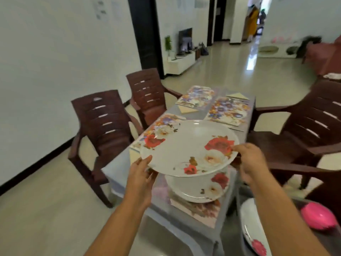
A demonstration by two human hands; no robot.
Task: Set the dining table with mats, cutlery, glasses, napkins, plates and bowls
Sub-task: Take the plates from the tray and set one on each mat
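A large white plate with red and cream flowers (186, 146) is held in the air above the near end of the grey dining table (127, 169). My left hand (141, 174) grips its near left rim and my right hand (251, 161) grips its right rim. Directly below it, another floral plate (206, 189) lies on a floral mat (199, 211). Three more floral mats lie on the table: near left (162, 124), far left (198, 97) and far right (230, 109). Folded beige napkins sit beside the far left mat (186, 109) and beyond the far right mat (238, 95).
Dark brown plastic chairs stand at the table's left, one near (103, 124) and one farther (145, 93), and another at its right (310, 126). At the lower right, a further floral plate (252, 231) and a pink bowl (319, 217) rest on a separate surface. Open tiled floor stretches beyond the table.
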